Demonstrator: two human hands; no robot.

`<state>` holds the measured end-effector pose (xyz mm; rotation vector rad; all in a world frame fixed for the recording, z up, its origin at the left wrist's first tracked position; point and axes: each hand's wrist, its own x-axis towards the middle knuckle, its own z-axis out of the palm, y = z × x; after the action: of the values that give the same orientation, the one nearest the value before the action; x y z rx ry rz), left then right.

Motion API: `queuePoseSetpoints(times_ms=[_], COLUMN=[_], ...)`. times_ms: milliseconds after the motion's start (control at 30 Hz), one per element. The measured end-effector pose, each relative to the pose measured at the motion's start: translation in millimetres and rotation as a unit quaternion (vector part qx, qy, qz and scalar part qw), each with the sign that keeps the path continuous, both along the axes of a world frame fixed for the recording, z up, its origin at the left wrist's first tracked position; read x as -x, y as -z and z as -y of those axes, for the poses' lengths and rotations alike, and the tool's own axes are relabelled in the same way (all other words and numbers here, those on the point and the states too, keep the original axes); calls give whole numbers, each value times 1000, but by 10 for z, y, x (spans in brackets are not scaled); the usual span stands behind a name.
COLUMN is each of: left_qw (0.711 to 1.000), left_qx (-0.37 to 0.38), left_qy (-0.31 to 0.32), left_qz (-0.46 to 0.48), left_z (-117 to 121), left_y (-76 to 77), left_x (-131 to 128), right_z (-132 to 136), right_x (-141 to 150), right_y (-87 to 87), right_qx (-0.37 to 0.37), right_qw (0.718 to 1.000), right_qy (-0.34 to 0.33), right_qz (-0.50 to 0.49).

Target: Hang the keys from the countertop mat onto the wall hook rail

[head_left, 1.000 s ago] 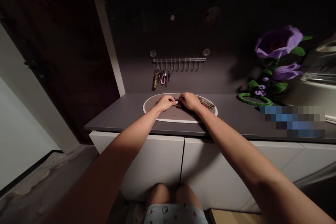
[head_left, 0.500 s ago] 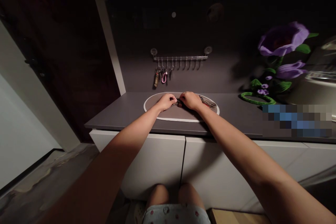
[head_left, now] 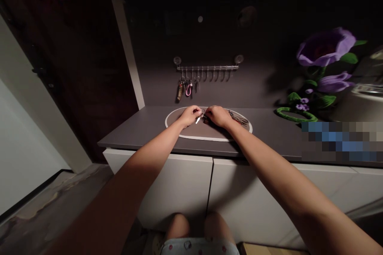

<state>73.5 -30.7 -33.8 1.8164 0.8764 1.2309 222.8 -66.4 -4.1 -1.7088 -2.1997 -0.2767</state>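
Both of my hands are low over an oval mat (head_left: 206, 132) with a white rim, close together. My left hand (head_left: 189, 116) pinches a bunch of keys, and one bright key (head_left: 198, 120) sticks out below its fingertips. A small metal ring (head_left: 202, 112) shows in the gap between the hands. My right hand (head_left: 218, 115) has its fingers curled on the other side of the bunch, with something dark under them that is partly hidden. Right beside that hand, a coiled cord bundle (head_left: 238, 118) with a bit of red lies on the mat.
Above the mat, a clear hook rail (head_left: 208, 67) on the wall carries several keys, a brown tag (head_left: 180, 91) and a pink loop (head_left: 188, 89). Purple fabric flowers (head_left: 327, 48) stand at the right of the grey counter (head_left: 128, 131). White cabinet doors (head_left: 176, 183) are below.
The bright key now shows below my left fingertips, and the ring is visible between the hands. Both hands stay nearly in place; the whole view has shifted slightly.
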Motion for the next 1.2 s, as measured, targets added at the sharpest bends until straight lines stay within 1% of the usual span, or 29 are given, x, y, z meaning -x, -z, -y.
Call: queuePoseSetpoints(times_ms=[233,367,533,700,833,1000,1200], left_qw=[998,992,977,959,952,949,954], left_qx=[24,69,115,146,159,165,157], left_qy=[8,9,35,76,91,115,112], left_qz=[65,109,174,229,246,245,228], left_z=[-16,-61,-82,-46,-46,-39,-1], left_y=[-32,-24,-20,-39,-44,-53,-66], left_x=[3,-5,-9,8,11,6,9], right_z=[-57,-65,-75,-82,-123,-188,-159], right_x=[-11,3,9,9,2,-14,4], right_y=[21,11,6,11,38,71,47], right_qx=[-32,-41,-58,-37,-6,12,26], right_qw=[997,991,978,955,927,889,861], right_qy=[-44,-64,-89,-116,-143,-179,-187], right_qz=[-50,-106,-182,-271,-347,-420,-472])
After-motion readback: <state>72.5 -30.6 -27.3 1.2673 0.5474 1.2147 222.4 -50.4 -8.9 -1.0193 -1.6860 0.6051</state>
